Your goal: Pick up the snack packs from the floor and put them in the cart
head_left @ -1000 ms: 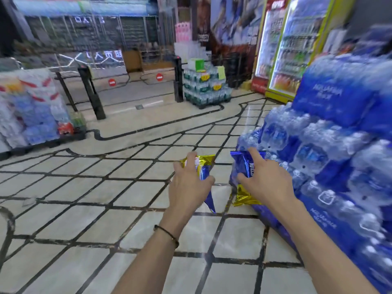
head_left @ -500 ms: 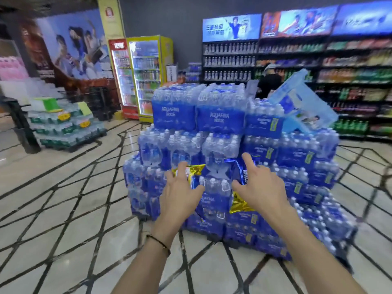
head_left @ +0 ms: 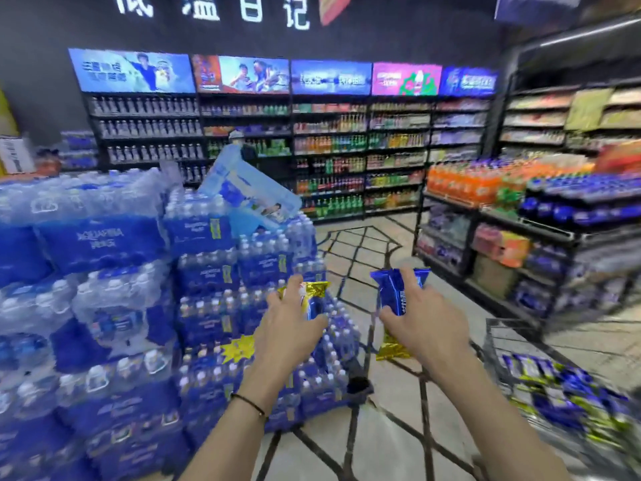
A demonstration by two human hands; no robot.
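Note:
My left hand (head_left: 289, 329) grips a blue snack pack with gold ends (head_left: 312, 300), held upright at chest height. A second blue and gold snack pack (head_left: 395, 296) is gripped in my right hand (head_left: 425, 328), its gold lower end hanging below the palm. At the lower right stands a wire cart (head_left: 499, 336), blurred, with several blue and gold snack packs (head_left: 555, 383) lying inside it. Both hands are left of the cart and above its rim.
A tall stack of shrink-wrapped water bottle packs (head_left: 138, 289) fills the left side, close to my left arm. Drink shelves (head_left: 347, 151) line the back wall and a low shelf unit (head_left: 520, 237) stands at the right. Tiled floor (head_left: 381, 404) runs between them. A person stands far back.
The view has swung right, from the entrance past the water stack to the shelves and the cart. Both hands have kept hold of their snack packs.

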